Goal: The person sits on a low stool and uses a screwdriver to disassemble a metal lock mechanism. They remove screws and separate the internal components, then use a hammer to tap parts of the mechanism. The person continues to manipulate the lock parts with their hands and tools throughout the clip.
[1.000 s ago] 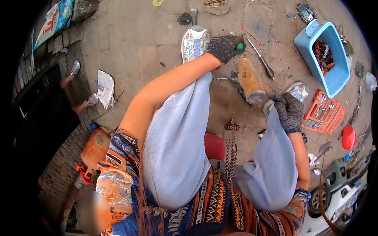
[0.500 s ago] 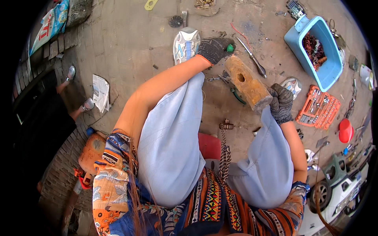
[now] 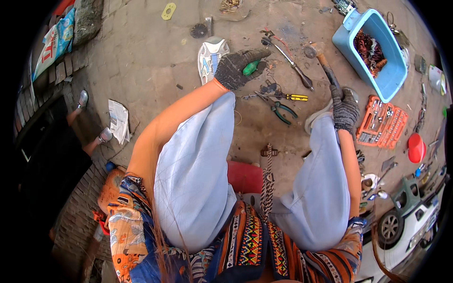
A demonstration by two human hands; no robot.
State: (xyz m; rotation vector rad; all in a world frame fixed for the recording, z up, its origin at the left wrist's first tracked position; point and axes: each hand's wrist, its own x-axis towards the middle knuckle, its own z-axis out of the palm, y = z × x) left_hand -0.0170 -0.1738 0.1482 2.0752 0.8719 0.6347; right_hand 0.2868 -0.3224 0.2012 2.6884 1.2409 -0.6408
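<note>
My left hand (image 3: 236,70), in a dark knit glove, is closed around a green-handled tool (image 3: 251,68); the rest of that tool is hidden. In my gloved right hand (image 3: 346,109) is the handle of a hammer (image 3: 327,70). Its rusty head (image 3: 315,50) is out over the ground, beyond my right foot. Between the hands lie a black-handled tool with a long metal shaft (image 3: 302,76), a yellow-and-black screwdriver (image 3: 295,97) and pliers with dark green grips (image 3: 283,113). A small dark clump (image 3: 270,88) sits near the screwdriver.
A blue tub (image 3: 343,47) of reddish wire scraps stands at the far right. Nearer are an orange socket set case (image 3: 381,123) and a red bowl (image 3: 416,148). A toothed disc (image 3: 198,31) lies by my left shoe (image 3: 207,59). Another person's feet (image 3: 104,136) are at the left.
The hammer has swung away from me, its head dropping from close above my knees toward the ground. My left hand has shifted left and tilted, showing more of the green handle.
</note>
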